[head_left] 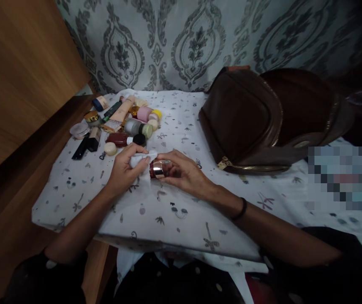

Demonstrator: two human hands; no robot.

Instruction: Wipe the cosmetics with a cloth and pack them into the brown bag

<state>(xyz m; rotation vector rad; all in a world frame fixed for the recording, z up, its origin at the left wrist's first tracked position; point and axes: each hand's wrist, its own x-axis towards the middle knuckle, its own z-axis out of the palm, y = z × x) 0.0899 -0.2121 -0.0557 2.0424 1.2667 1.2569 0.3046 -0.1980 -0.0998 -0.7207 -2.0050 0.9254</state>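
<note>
My left hand (126,166) grips a crumpled white wipe (141,158) and presses it near a small cosmetic jar (158,169). The jar is dark red with a shiny rose-gold band. My right hand (185,171) holds the jar by its side, fingers curled round it and thumb underneath. Both hands meet just above the patterned cloth. Close beyond my left hand lie a bottle of dark red liquid (117,139) with a black cap and a small round cream-coloured pot (110,148).
Several cosmetics, among them a peach tube (120,114), a pink bottle (144,113) and a black box (93,139), cluster at the back left. A brown leather bag (240,120) stands at the right. A wooden panel (25,63) rises on the left.
</note>
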